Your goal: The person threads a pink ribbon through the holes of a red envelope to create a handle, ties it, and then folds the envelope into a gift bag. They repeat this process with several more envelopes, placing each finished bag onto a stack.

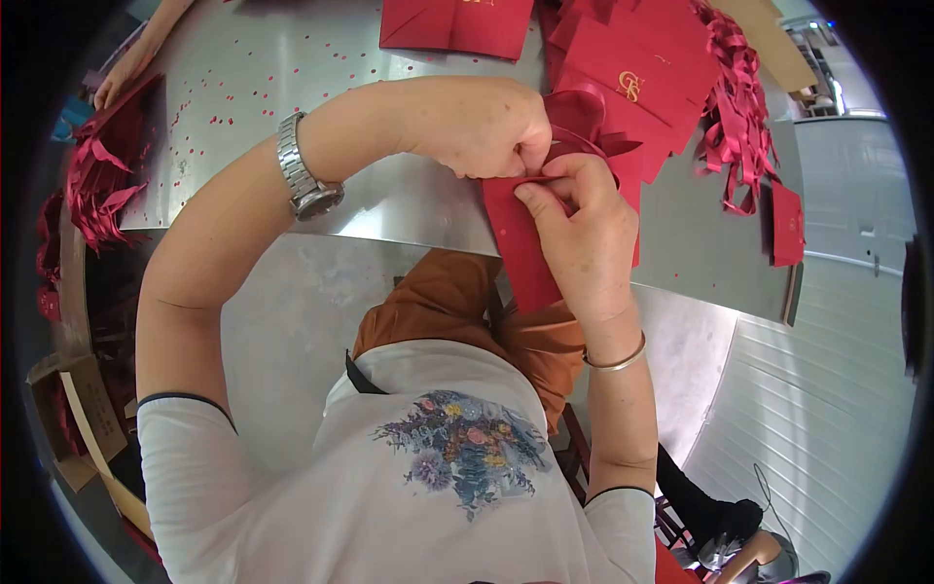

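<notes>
A red paper bag [526, 255] hangs over the table's front edge, its top edge held up between my hands. My left hand [491, 131], on the arm with the metal watch, is closed in a pinch at the bag's top, on a red ribbon [582, 109] that loops up behind the fingers. My right hand [592, 219], with a bangle on its wrist, pinches the bag's top edge, thumb in front. The fingertips of both hands nearly touch, and the exact spot where ribbon and paper meet is hidden by them.
Red paper bags with gold lettering [632, 88] are piled beyond my right hand, near a heap of red ribbons [732, 127]. Another red bag [457, 27] lies at the back. Small red dots litter the metal table [409, 209]. Another person's hand [122, 78] touches red bags [102, 175] at left.
</notes>
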`<state>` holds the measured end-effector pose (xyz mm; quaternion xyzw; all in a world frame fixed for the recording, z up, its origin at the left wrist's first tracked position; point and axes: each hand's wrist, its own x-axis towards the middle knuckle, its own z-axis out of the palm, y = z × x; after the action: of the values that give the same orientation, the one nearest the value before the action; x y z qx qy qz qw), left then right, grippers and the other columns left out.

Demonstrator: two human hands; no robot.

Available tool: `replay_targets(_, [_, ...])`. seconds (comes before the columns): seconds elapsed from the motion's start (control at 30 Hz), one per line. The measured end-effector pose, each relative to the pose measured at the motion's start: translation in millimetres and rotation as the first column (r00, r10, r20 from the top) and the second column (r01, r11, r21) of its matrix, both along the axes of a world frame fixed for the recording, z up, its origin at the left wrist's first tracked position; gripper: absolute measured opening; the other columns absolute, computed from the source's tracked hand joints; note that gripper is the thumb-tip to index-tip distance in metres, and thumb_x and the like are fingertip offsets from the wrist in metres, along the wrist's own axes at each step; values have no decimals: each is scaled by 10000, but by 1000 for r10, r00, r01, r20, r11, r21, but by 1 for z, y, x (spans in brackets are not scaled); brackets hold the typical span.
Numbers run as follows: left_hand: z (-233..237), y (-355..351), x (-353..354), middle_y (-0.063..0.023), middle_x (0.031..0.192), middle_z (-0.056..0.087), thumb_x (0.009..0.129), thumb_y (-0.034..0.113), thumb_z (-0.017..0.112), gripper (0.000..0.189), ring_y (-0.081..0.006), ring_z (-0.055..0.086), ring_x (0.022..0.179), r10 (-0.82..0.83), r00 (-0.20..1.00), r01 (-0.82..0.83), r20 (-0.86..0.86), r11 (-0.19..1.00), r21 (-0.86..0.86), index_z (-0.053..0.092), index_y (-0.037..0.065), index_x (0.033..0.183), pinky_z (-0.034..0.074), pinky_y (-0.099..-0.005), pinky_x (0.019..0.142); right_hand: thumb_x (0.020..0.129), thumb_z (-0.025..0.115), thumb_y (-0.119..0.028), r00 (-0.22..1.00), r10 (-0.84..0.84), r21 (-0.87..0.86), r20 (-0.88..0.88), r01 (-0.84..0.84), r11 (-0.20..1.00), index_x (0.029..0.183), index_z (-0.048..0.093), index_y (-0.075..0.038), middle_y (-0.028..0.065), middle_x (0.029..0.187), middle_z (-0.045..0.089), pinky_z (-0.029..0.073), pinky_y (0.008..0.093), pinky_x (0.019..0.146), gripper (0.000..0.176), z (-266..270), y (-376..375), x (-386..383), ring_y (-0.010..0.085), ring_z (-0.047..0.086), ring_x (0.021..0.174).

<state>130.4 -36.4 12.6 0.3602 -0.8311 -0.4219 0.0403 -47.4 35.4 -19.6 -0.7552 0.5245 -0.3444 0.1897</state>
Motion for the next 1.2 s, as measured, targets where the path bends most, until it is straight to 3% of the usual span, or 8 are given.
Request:
replay_targets(0.17, [-28, -1, 4, -202, 698, 594, 716, -31, 565, 117, -328, 570, 616, -42, 984, -33, -174, 913, -406, 638, -35, 808, 437, -386, 566, 731, 789, -198, 953, -27, -188, -301, -32, 982, 1193, 603, -77, 78, 672, 616, 485, 346, 555, 512, 16, 18, 3, 241, 621, 600])
replay_targets(0.37, [-34, 5, 5, -226, 669, 527, 714, -53, 584, 70, -404, 533, 664, -37, 990, -20, -138, 921, -389, 514, -52, 706, 424, -456, 607, 705, 678, -145, 886, -33, -543, -463, -254, 800, 1032, 677, -108, -20, 773, 574, 411, 376, 830, 328, 5, 32, -13, 146, 542, 793])
replay_targets(0.63, [-42, 7, 7, -223, 690, 539, 731, -55, 560, 29, -396, 543, 676, 39, 993, -82, -107, 900, -429, 535, -41, 730, 421, -456, 609, 705, 693, -143, 906, -100, -549, -412, -159, 820, 978, 704, -165, -22, 1001, 624, 366, 403, 957, 274, -1, 37, -39, 154, 541, 961])
replay_targets(0.73, [-42, 7, 10, -218, 692, 540, 742, -47, 551, 12, -392, 544, 677, 28, 991, -78, -129, 913, -401, 541, -40, 742, 423, -454, 611, 818, 725, -162, 989, -111, -278, -101, 79, 957, 1373, 413, 31, 222, 1324, 478, 373, 455, 1023, 665, -18, 36, -50, 393, 461, 1210])
replay_targets(0.93, [-44, 4, 21, -208, 732, 577, 765, -12, 566, 28, -387, 567, 705, 50, 970, -165, -237, 853, -496, 573, -32, 783, 453, -429, 642, 856, 592, -539, 874, -42, -140, -485, -30, 990, 1365, 459, 9, 224, 1409, 429, 316, 485, 1032, 760, -41, 29, -59, 381, 427, 1258])
replay_targets(1.07, [-34, -12, 67, -164, 806, 647, 832, 42, 589, 143, -315, 625, 742, 398, 917, -303, 17, 725, -619, 656, 0, 951, 485, -380, 664, 853, 604, -526, 888, -38, -123, -459, -21, 992, 1361, 476, -5, 220, 1411, 430, 318, 479, 1032, 738, -41, 31, -59, 373, 431, 1257])
replay_targets(1.17, [-32, -7, 78, -45, 774, 664, 882, 123, 641, 262, -97, 617, 746, 566, 805, -589, -180, 723, -361, 683, 63, 1133, 483, -265, 664, 856, 605, -518, 893, -33, -123, -450, -25, 992, 1359, 480, -2, 217, 1414, 429, 321, 479, 1030, 731, -42, 29, -59, 372, 435, 1253])
replay_targets(1.2, [-29, -11, 79, -92, 836, 676, 885, 168, 633, 260, -193, 630, 737, 624, 743, -658, -244, 610, -443, 680, 75, 1123, 496, -308, 678, 856, 608, -513, 891, -39, -135, -452, -25, 991, 1359, 482, -2, 217, 1413, 432, 323, 478, 1029, 728, -42, 29, -59, 372, 440, 1247])
